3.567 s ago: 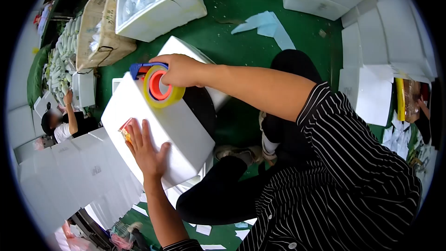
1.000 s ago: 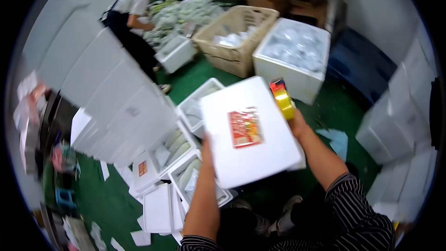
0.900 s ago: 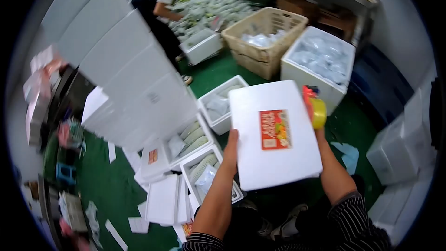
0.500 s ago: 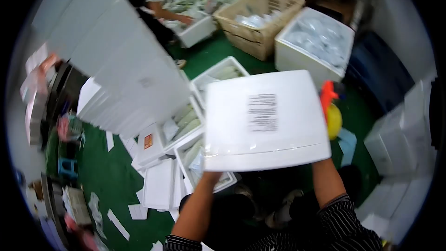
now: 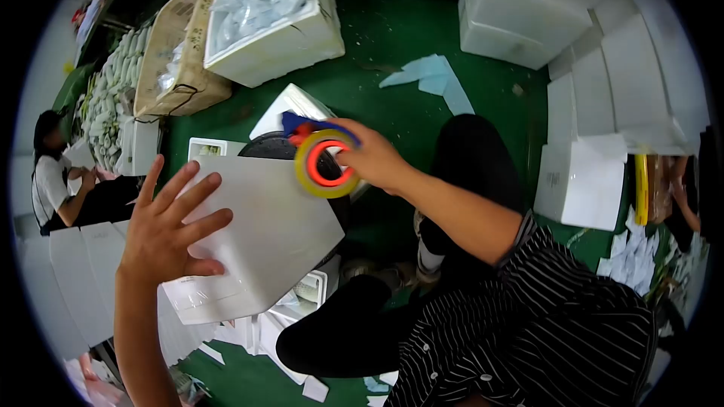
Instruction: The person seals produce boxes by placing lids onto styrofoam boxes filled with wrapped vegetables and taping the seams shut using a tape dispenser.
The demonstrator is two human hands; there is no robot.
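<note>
A closed white foam box [image 5: 264,234] rests in front of me, partly over a round black surface [image 5: 271,145]. My left hand [image 5: 167,230] is open at the box's left side, fingers spread; I cannot tell whether it touches the box. With my right hand [image 5: 371,157] I grip a tape dispenser [image 5: 308,173] carrying a yellow and orange roll, held above the box's right part. A strip of clear tape [image 5: 202,295] shows on the box's near side. Behind the dispenser, another white foam piece [image 5: 290,109] is partly hidden.
A foam box of clear bags [image 5: 271,49] and a beige crate [image 5: 177,38] stand at the back. White boxes [image 5: 581,181] are stacked at right. A co-worker [image 5: 56,173] sits at far left near wrapped produce [image 5: 117,98]. Blue sheeting [image 5: 434,79] lies on the green floor.
Both hands were on the white box; now it is set down. My right hand has taken the tape dispenser, and my left hand has opened. The view has turned right.
</note>
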